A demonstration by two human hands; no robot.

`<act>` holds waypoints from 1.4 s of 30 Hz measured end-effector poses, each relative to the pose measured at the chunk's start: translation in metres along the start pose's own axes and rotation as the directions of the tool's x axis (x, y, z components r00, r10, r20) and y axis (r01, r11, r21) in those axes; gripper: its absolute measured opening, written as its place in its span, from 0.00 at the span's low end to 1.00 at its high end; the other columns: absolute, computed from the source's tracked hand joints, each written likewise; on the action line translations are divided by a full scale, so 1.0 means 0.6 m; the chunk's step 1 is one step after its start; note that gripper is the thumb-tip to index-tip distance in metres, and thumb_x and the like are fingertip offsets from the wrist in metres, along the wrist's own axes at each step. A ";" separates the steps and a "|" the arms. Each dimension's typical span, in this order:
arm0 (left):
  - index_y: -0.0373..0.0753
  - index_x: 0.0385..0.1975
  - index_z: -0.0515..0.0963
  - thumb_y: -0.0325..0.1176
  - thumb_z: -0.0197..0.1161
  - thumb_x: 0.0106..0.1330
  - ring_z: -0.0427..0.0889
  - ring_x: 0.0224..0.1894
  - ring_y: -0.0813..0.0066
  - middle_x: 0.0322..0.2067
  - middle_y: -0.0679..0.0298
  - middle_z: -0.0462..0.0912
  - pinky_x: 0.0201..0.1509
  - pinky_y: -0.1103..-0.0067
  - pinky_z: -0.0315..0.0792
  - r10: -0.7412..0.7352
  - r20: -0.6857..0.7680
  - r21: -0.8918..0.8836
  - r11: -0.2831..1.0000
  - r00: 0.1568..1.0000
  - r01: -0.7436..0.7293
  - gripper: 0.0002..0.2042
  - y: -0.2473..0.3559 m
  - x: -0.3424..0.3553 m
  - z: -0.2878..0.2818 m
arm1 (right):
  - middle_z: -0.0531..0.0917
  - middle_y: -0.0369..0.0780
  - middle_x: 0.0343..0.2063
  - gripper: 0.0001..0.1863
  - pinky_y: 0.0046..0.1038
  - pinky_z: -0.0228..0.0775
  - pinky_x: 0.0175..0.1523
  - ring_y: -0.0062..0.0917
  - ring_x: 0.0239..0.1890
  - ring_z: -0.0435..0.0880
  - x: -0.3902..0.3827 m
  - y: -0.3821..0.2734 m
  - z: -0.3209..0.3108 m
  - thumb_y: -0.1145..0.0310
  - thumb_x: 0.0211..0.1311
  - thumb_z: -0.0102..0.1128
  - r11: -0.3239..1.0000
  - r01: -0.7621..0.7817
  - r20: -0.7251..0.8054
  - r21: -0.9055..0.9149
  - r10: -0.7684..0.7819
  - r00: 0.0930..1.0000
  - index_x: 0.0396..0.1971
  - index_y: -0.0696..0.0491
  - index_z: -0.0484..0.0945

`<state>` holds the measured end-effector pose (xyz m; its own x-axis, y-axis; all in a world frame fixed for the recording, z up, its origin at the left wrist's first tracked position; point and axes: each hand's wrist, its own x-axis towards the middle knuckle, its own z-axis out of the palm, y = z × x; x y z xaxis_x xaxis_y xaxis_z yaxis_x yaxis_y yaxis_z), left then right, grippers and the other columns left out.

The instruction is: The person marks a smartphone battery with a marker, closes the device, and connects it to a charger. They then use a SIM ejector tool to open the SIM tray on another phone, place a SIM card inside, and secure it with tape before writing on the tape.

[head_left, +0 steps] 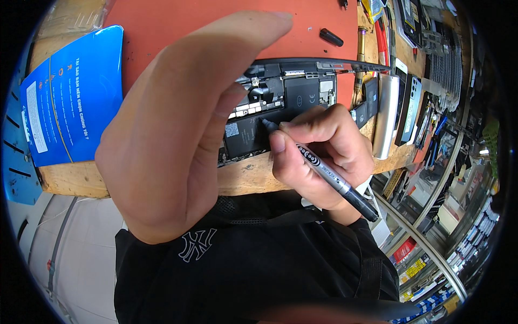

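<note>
An opened smartphone point(299, 94) lies near the table's front edge, its black battery and inner boards bare. Its dark screen panel point(318, 66) is raised along the far side. My right hand point(326, 156) pinches a silver and black marker pen point(326, 175), slanted with its tip down at the battery point(248, 135). Close to the camera, my left hand point(167, 119) curls round the phone's left end, one finger stretched over the far side and another fingertip by the boards. It hides that end of the phone, so the exact contact is hard to see.
A black pen cap point(331, 38) lies on the red mat point(216, 8). On the left is a blue printed folder point(73, 100). A silver cylinder point(386, 116), loose phones point(411, 108) and tools crowd the right side, beside a glass case of parts point(431, 216).
</note>
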<state>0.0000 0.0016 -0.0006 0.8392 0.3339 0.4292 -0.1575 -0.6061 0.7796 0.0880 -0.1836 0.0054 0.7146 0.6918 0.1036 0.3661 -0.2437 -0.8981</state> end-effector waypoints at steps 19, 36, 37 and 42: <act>0.23 0.62 0.71 0.24 0.46 0.81 0.86 0.49 0.69 0.59 0.46 0.81 0.53 0.80 0.78 -0.014 -0.029 -0.093 0.996 0.999 0.011 0.16 -0.021 -0.028 0.004 | 0.83 0.41 0.29 0.12 0.17 0.72 0.34 0.14 0.29 0.81 0.002 -0.011 -0.012 0.83 0.59 0.72 0.997 -0.079 0.137 -0.024 0.081 0.987 0.36 0.61 0.75; 0.22 0.63 0.69 0.24 0.48 0.80 0.85 0.53 0.65 0.60 0.43 0.80 0.56 0.77 0.77 0.063 -0.011 -0.037 0.997 0.998 -0.063 0.17 -0.025 -0.012 0.001 | 0.84 0.38 0.26 0.11 0.17 0.72 0.30 0.13 0.25 0.81 0.007 -0.006 -0.012 0.81 0.58 0.74 0.998 0.032 0.093 -0.051 -0.027 0.995 0.33 0.60 0.77; 0.22 0.63 0.69 0.24 0.48 0.80 0.85 0.53 0.65 0.60 0.43 0.80 0.56 0.77 0.77 0.070 -0.010 -0.030 0.997 0.997 -0.071 0.17 -0.025 -0.011 0.001 | 0.84 0.40 0.29 0.12 0.17 0.72 0.34 0.14 0.28 0.81 0.007 -0.007 -0.014 0.82 0.58 0.73 0.997 0.066 0.118 -0.037 -0.061 0.991 0.35 0.61 0.76; 0.22 0.64 0.69 0.24 0.48 0.80 0.86 0.53 0.65 0.60 0.42 0.80 0.55 0.77 0.78 0.019 0.046 -0.031 0.999 0.999 -0.018 0.17 0.001 -0.007 -0.004 | 0.84 0.40 0.28 0.12 0.17 0.72 0.34 0.14 0.28 0.81 0.001 -0.015 -0.017 0.82 0.58 0.73 0.997 -0.046 0.111 -0.057 0.052 0.993 0.34 0.60 0.76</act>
<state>-0.0049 0.0013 -0.0008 0.8592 0.2887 0.4224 -0.1883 -0.5893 0.7856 0.0914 -0.1880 0.0180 0.6622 0.7493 0.0091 0.3667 -0.3134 -0.8760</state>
